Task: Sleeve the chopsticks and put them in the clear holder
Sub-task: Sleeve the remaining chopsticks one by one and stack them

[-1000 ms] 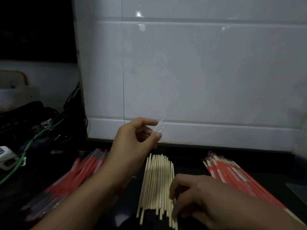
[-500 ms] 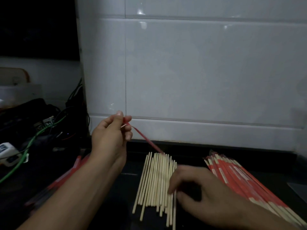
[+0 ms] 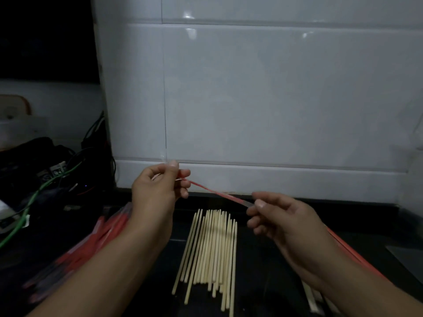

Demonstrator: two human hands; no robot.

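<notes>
A thin red sleeve (image 3: 215, 192) stretches in the air between my two hands. My left hand (image 3: 158, 188) pinches its upper left end, and my right hand (image 3: 281, 216) pinches its lower right end. Below them a row of several bare wooden chopsticks (image 3: 210, 245) lies on the dark counter. A pile of red sleeves (image 3: 91, 239) lies at the left under my left forearm. More red sleeved pieces (image 3: 357, 257) lie at the right, mostly hidden by my right arm. No clear holder is in view.
A white tiled wall (image 3: 263, 99) rises right behind the counter. At the far left sit dark cables, a green cable (image 3: 29, 202) and a white box (image 3: 16, 124). A pale flat edge (image 3: 407, 257) shows at the right border.
My right hand has lifted off the bare chopsticks and taken the lower end of the red sleeve. My left hand keeps its hold on the upper end.
</notes>
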